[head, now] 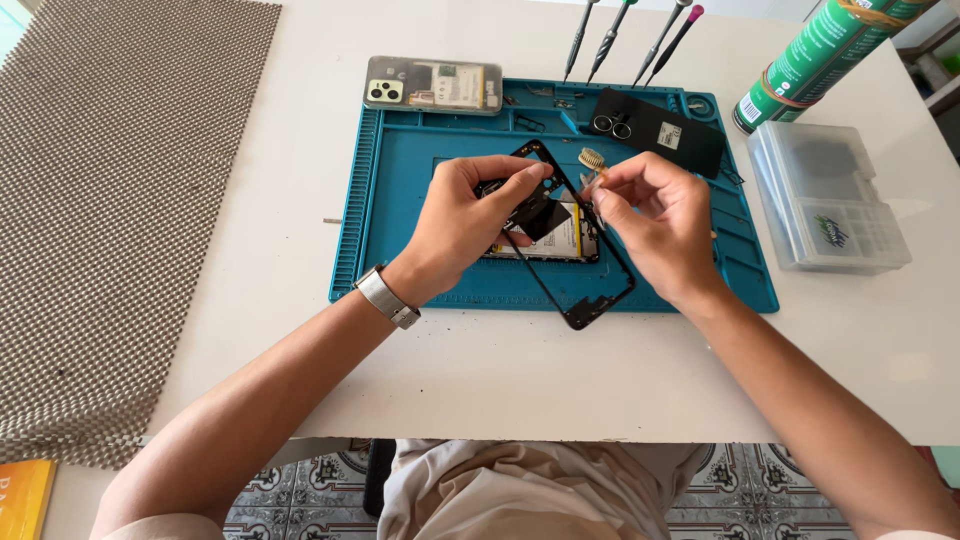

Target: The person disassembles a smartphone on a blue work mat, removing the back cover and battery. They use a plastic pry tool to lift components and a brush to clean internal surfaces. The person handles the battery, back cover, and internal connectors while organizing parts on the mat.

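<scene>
- Head view: The left hand [470,215] is curled shut around the top end of a thin black phone frame [600,275] and holds it up over the blue work mat [400,200].
- The right hand [655,215] is closed in a pinch on a small brush [592,162], right beside the frame's right edge.
- An open phone [560,240] lies on the mat under both hands, partly hidden.
- A black back cover [660,130] with two round holes lies at the far right of the mat.
- A clear phone case [432,85] rests at the far edge of the mat.
- Four screwdrivers [630,35] stand just past the mat.
- A green can [820,55] and a clear plastic box [825,195] sit on the right.
- A grey woven mat [120,200] covers the left side of the white table [600,380].
</scene>
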